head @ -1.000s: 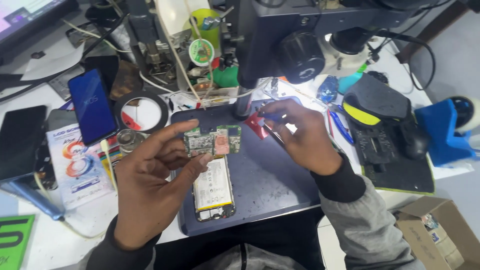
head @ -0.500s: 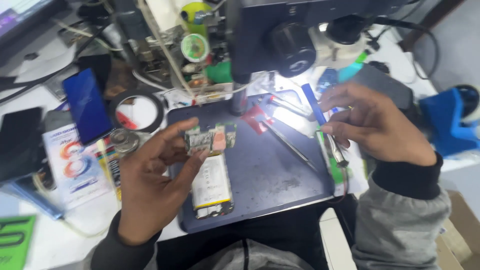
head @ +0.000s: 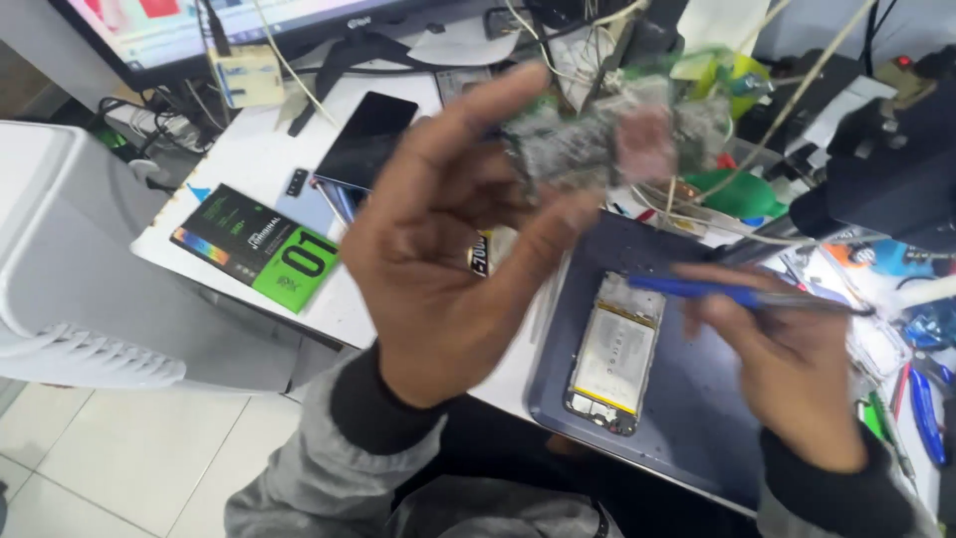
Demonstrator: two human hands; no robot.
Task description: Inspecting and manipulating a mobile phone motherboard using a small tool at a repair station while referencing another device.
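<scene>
Green and grey, blurred by motion, the small circuit board point(head: 612, 139) sits raised in the left hand point(head: 448, 249), pinched between the thumb and the fingertips point(head: 518, 85) at about twelve o'clock in the view, well above the work surface. That hand is clamped on the board's left end, palm turned toward the camera (the board's details are too smeared to read). At four o'clock the right hand point(head: 797, 379) is closed around a thin tool with a blue grip point(head: 737, 292), held nearly level, its metal tip pointing toward three o'clock. The two hands are apart, the left high and the right low. Below and between them, at about five o'clock from the board, an opened phone body point(head: 612, 354) lies flat on a dark blue-grey mat point(head: 697, 418), its pale battery facing up. The tool hovers just beside the phone's upper edge; whether it touches is unclear. At nine o'clock a black and green box point(head: 259, 249) rests on the white table point(head: 259, 149), with a dark phone point(head: 368, 139) at eleven o'clock beyond it. A monitor point(head: 229, 25) runs along the top edge, and a white chair point(head: 90, 279) stands at the far left.
</scene>
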